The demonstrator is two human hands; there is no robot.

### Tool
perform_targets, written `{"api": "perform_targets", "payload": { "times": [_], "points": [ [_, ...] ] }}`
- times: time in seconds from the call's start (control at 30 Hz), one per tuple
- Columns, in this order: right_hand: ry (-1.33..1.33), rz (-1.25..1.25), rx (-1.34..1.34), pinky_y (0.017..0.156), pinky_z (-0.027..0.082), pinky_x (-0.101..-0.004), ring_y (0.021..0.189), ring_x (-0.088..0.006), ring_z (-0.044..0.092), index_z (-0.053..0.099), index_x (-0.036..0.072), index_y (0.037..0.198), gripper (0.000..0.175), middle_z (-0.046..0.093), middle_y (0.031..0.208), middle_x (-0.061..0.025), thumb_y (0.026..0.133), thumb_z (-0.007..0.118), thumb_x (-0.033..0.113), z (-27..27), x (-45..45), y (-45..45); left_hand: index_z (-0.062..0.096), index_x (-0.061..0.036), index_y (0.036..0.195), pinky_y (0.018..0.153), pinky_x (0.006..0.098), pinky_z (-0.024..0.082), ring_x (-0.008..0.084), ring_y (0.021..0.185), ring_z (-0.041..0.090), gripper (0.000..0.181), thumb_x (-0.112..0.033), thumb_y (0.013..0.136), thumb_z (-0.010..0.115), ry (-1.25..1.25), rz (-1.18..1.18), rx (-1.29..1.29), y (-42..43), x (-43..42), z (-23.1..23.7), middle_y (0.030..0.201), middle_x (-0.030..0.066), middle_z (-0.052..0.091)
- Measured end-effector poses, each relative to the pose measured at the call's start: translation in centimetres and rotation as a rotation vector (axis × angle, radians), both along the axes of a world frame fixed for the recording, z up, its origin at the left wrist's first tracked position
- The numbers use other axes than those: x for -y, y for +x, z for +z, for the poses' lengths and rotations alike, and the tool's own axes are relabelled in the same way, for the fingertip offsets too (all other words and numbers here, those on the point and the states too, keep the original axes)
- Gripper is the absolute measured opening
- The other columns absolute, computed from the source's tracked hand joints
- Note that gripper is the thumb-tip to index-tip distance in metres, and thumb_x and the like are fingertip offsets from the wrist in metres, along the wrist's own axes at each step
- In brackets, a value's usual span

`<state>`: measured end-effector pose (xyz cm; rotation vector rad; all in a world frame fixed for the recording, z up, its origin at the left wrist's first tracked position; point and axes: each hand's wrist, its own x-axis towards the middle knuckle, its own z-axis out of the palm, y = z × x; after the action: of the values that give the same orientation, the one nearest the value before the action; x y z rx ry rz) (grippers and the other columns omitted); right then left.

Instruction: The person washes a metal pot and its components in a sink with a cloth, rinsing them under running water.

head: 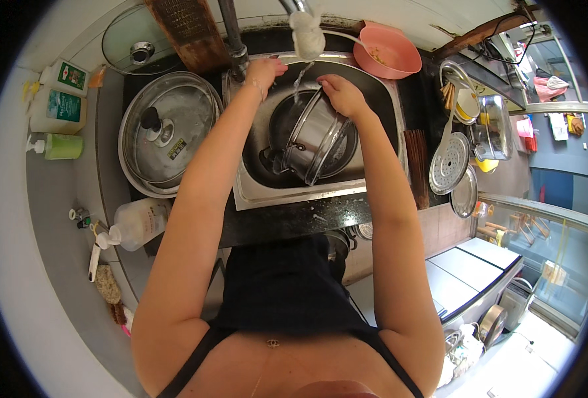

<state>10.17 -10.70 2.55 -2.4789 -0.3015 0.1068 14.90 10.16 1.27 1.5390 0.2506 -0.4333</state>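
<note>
Water runs from a faucet with a white cloth-like wrap (308, 42) into a steel sink (393, 114). My right hand (342, 95) grips the upper rim of a stainless steel pot (311, 137), which is tilted on its side. Beneath it in the sink lies a dark round pan (280, 117). My left hand (265, 74) is at the sink's back left, beside the faucet's upright pipe, with its fingers apart; no object shows in it. The pot's far side is partly hidden.
A large basin with a glass lid (194, 109) stands left of the sink. A pink bowl (396, 52) with food scraps sits at the back right corner. A bundle of brown sticks (417, 169), a perforated steel skimmer (450, 161) and a plastic jug (140, 224) flank the sink.
</note>
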Motion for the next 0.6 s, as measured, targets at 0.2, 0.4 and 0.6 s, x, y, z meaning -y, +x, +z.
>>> {"api": "perform_targets", "payload": {
  "times": [0.2,0.4,0.6],
  "points": [
    [0.298,-0.305,0.158,0.082,0.043,-0.0335,0.094,-0.03,0.058,0.059,0.006,0.105,0.029,0.061,0.097,-0.0157,0.091,0.042,0.025,-0.4,1.8,-1.8,0.06,0.0014,0.083,0.065,0.0322,0.043,0.0139,0.07,0.054,0.037,-0.034,0.089,0.05,0.125,-0.383,0.194,-10.2,3.8,-0.6,0.075,0.0055,0.059],
    [1.429,-0.668,0.181,0.079,0.045,-0.0356,0.094,-0.0247,0.057,0.051,0.001,0.114,0.033,0.058,0.105,-0.0123,0.093,0.037,0.022,-0.5,4.5,-3.1,0.053,0.0009,0.068,0.056,0.0404,0.042,0.033,0.061,0.056,0.041,-0.031,0.091,0.043,0.528,-0.317,0.521,-13.1,4.4,2.6,0.06,0.0186,0.054],
    [1.883,-0.709,0.058,0.089,0.042,-0.0455,0.106,-0.03,0.051,0.047,0.0,0.118,0.049,0.053,0.116,-0.0147,0.095,0.021,0.034,0.6,9.7,-8.3,0.05,0.0,0.067,0.048,0.0377,0.036,0.0298,0.049,0.047,0.036,-0.027,0.091,0.047,0.314,-0.143,0.676,-15.2,2.6,4.9,0.056,0.0187,0.047]
  ]
}}
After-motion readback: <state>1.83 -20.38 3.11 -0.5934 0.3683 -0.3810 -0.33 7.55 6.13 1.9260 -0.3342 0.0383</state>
